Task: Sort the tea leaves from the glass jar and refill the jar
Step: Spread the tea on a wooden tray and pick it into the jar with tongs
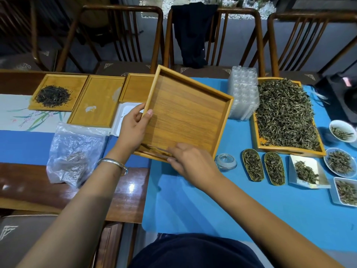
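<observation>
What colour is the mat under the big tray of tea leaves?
Bright blue mat, seen best in the head view.

tea tray right of held tray

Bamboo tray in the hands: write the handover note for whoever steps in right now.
Left hand grips the tilted bamboo tray by its left rim. Right hand is at its low near edge, on the few tea scraps gathered there; its grip is hard to read.
Big tray of loose tea leaves sits on the right of the blue mat; small glass jar, apparently empty, stands beside the right hand.
Done: held tray nearly cleared.
Left: clear the scraps, finish sorting, refill the jar.
</observation>
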The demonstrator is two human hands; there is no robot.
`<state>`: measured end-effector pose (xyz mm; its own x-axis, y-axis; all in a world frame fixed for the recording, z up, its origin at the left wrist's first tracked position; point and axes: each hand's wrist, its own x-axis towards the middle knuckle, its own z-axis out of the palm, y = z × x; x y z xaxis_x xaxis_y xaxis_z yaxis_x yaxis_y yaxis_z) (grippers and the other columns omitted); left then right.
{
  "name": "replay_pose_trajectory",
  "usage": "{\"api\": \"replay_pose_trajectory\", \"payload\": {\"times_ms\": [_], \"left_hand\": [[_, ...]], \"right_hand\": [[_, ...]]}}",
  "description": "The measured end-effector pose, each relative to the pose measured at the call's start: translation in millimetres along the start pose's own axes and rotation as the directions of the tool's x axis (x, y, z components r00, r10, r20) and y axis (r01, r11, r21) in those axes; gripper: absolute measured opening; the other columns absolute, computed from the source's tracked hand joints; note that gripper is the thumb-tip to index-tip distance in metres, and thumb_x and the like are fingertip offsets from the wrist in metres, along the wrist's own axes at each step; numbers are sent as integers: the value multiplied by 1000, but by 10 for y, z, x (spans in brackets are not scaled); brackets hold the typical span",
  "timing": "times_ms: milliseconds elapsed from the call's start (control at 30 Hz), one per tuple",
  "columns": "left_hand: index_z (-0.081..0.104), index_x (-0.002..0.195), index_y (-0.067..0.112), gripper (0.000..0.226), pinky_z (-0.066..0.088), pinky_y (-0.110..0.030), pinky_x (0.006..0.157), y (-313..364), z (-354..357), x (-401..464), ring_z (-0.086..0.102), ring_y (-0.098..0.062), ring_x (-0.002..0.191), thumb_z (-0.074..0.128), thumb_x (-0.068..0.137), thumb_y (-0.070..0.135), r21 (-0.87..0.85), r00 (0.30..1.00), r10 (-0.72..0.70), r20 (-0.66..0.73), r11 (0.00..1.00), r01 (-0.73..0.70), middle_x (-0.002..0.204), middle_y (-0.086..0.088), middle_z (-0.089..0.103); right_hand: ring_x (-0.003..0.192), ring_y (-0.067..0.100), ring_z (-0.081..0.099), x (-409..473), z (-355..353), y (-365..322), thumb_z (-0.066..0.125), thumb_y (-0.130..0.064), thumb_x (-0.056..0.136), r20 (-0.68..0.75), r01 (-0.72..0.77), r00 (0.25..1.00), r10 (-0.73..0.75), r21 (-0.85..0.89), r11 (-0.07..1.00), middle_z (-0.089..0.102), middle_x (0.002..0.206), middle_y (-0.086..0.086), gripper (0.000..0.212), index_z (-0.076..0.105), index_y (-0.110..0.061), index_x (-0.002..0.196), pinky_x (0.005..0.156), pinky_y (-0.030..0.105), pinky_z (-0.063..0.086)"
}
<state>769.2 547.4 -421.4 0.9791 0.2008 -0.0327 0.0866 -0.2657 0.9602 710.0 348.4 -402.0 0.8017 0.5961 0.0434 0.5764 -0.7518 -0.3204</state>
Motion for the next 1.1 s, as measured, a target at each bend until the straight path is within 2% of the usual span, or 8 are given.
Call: {"api": "replay_pose_trajectory", "payload": {"times_ms": [300,433,533,667,767,867,967,1100], "left_hand": [[57,132,21,33,53,-21,75,-69,-7,14,70,2,86,54,101,30,0,1000,-23,6,1000,23,88,21,74],[57,133,18,35,53,-21,75,-74,2,35,69,2,86,53,101,30,1,1000,-7,12,1000,7,93,15,73],[57,131,18,32,52,-13,69,-87,10,54,69,4,85,53,101,29,3,1000,3,19,1000,-3,88,22,74],[59,129,19,31,53,-14,70,-112,6,77,70,1,87,55,100,29,-13,1000,1,19,1000,-1,90,21,75],[60,127,23,29,53,-14,68,-122,-3,73,71,0,87,55,100,31,-19,1000,-2,21,1000,2,92,21,75],[61,120,30,21,53,-12,66,-122,-5,65,70,2,84,53,101,30,-15,1000,4,26,1000,-4,91,22,75],[63,121,21,23,50,-9,63,-118,-10,55,70,3,79,52,102,27,-24,1000,-3,13,1000,4,86,22,75],[66,111,19,18,49,-9,61,-121,-85,13,67,7,72,51,102,23,-40,999,-43,-15,998,42,77,20,74]], "right_hand": [[95,18,62,-706,-44,575,43,-39,97,93,-186,978,188,-30,982,60,105,-7,28,54,-30,122,61,35,47],[95,18,64,-849,-77,702,47,-38,96,93,-223,969,228,-62,973,63,105,-7,32,55,-32,127,58,33,46],[96,17,64,-897,-83,747,47,-38,97,91,-244,964,249,-69,967,64,107,-9,33,54,-32,128,58,31,44],[100,14,63,-999,-95,816,44,-38,98,110,-282,950,291,-90,955,62,111,-10,34,52,-32,130,62,30,46],[96,11,63,-1125,-106,876,48,-37,96,88,-301,947,309,-95,949,62,108,-12,31,55,-33,127,55,25,39],[84,7,64,-1238,-67,907,56,-32,93,34,-345,938,344,55,937,63,99,-13,24,62,-28,116,53,17,37],[80,0,63,-1251,-19,889,59,-31,91,-50,-455,860,507,373,809,64,97,-13,20,60,-24,109,60,7,39],[70,6,60,-1016,8,813,61,-46,86,-52,-505,753,656,594,627,66,86,-12,17,57,-32,96,56,17,44]]}}
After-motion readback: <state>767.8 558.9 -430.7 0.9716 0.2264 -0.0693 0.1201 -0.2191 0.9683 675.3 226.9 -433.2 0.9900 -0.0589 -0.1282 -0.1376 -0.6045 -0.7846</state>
